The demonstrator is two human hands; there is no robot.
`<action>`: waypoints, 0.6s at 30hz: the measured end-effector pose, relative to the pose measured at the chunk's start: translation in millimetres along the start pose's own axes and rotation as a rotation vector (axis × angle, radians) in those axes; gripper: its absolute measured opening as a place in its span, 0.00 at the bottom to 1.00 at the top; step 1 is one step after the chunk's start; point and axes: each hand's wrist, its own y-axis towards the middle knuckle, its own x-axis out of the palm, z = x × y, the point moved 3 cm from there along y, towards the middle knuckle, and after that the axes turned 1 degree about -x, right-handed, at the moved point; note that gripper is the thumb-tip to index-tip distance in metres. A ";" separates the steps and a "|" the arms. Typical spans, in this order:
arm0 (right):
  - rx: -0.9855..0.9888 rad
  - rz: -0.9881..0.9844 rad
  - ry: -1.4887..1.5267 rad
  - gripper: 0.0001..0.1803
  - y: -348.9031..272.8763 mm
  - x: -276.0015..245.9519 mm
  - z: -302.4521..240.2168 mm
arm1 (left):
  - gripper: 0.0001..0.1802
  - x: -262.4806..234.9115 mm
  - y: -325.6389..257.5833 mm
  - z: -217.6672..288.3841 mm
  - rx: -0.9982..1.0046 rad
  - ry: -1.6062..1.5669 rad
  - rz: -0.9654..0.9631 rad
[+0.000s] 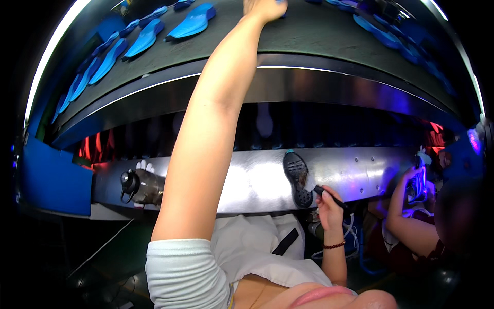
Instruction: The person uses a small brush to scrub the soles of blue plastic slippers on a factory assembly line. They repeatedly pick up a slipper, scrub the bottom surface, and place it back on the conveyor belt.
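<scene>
Right hand (329, 203) grips a brush (321, 190) on a half-coated black sole (297, 179); left hand (265, 7), grip unclear, reaches blue insoles (193, 21) at twelve o'clock.

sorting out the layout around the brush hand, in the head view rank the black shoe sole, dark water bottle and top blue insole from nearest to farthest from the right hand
From the right hand:
1. Black shoe sole: just to its left, at the brush tip.
2. Dark water bottle: far left on the metal ledge.
3. Blue insole: up on the belt, top left.

Left hand (265, 7) fingers cut off by top edge; brush (329, 195) handle hidden in right hand (329, 208).
</scene>
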 end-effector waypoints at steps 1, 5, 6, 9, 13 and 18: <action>-0.008 0.028 0.001 0.12 -2.9 -3.2 0.6 | 0.16 -2.1 -10.6 -2.0 0.255 -0.179 -0.430; -0.002 0.039 -0.029 0.12 -7.6 5.0 0.8 | 0.22 16.9 -9.3 -10.7 0.122 0.106 -1.250; 0.000 -0.009 -0.046 0.12 -2.2 13.1 -0.2 | 0.22 8.3 -7.4 -16.0 0.116 0.118 -1.256; -0.067 0.039 -0.093 0.11 5.3 8.8 -4.0 | 0.14 -60.6 16.0 14.3 0.342 -0.052 -0.985; -0.099 0.112 -0.063 0.12 10.7 -10.5 -10.4 | 0.20 -186.7 48.6 30.8 0.238 -0.480 -1.222; -0.070 0.154 -0.026 0.12 22.0 -22.2 -3.9 | 0.21 -276.5 -51.1 -14.9 -1.171 -1.262 -0.125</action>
